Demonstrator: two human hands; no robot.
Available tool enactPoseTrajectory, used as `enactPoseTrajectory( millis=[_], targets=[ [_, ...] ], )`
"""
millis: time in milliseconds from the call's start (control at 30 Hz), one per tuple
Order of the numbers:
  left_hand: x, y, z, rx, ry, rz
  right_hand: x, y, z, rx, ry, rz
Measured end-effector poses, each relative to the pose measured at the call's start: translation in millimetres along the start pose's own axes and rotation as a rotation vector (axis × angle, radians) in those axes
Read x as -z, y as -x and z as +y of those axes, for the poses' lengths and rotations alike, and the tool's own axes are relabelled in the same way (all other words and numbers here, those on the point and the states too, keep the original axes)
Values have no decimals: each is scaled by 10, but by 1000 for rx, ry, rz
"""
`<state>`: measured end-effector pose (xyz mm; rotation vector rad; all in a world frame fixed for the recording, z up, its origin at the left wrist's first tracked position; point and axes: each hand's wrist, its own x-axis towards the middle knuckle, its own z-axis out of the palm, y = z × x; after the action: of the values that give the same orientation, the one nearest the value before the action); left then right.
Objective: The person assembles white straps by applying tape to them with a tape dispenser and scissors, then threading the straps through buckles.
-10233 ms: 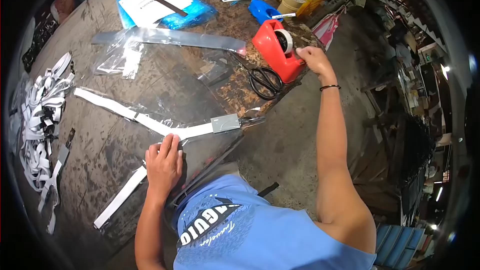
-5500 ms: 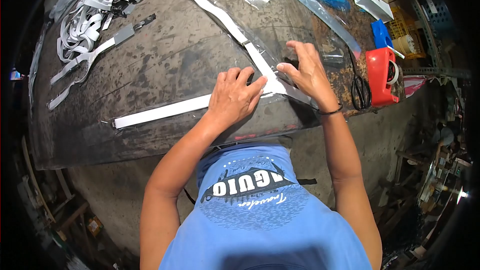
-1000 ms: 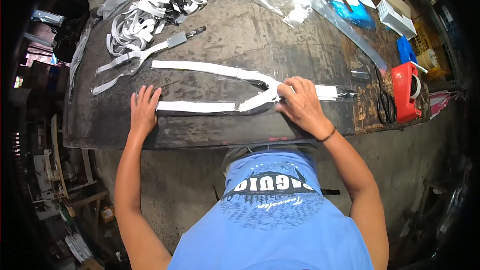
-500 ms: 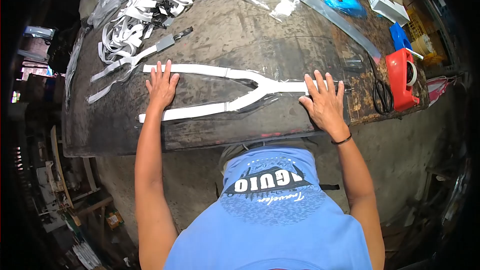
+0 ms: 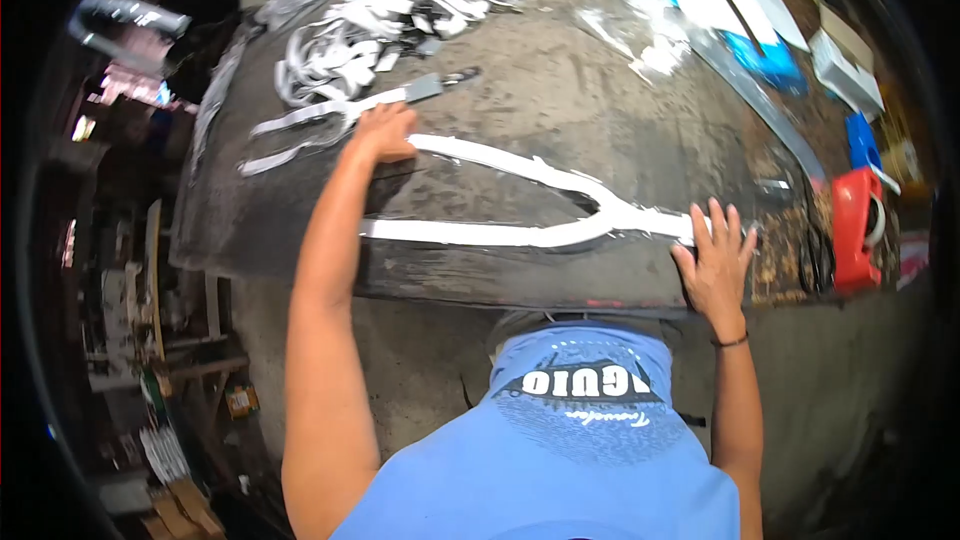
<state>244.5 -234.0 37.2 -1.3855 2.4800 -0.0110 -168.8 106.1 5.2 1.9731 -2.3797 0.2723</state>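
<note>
White Y-shaped suspenders [image 5: 570,230] lie spread on the dark worktable, their two straps toward the left and the single tail toward the right. My right hand [image 5: 718,255] rests flat over the tail end, fingers spread. At the upper strap's left end, my left hand [image 5: 383,132] reaches up to a second white strap piece [image 5: 290,122] with a grey block [image 5: 424,88] on it. Its fingers are bent and blurred, so whether they grip that strap cannot be told. My left forearm hides the lower strap's end.
A heap of white straps [image 5: 400,10] fills the back left of the worktable [image 5: 480,285]. On the right are a red tape dispenser [image 5: 852,230], dark scissors [image 5: 815,255], a clear ruler-like strip [image 5: 765,115], a white box [image 5: 845,70] and papers over blue plastic [image 5: 765,65].
My left hand has left the upper strap of the spread suspenders and moved up to the second strap piece. My right hand stays on the tail. The whole view has shifted.
</note>
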Motion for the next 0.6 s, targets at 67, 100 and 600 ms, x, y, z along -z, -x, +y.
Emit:
enactPoseTrajectory(
  millis=[67, 100, 600],
  targets=[
    [100, -27, 7, -1, 5, -92, -12, 9, 0, -14, -5, 26],
    [114, -31, 9, -3, -8, -111, -21, 14, 3, -23, -3, 23],
    [367, 152, 485, -205, 331, 393, -133, 70, 18, -140, 46, 70]
  ],
)
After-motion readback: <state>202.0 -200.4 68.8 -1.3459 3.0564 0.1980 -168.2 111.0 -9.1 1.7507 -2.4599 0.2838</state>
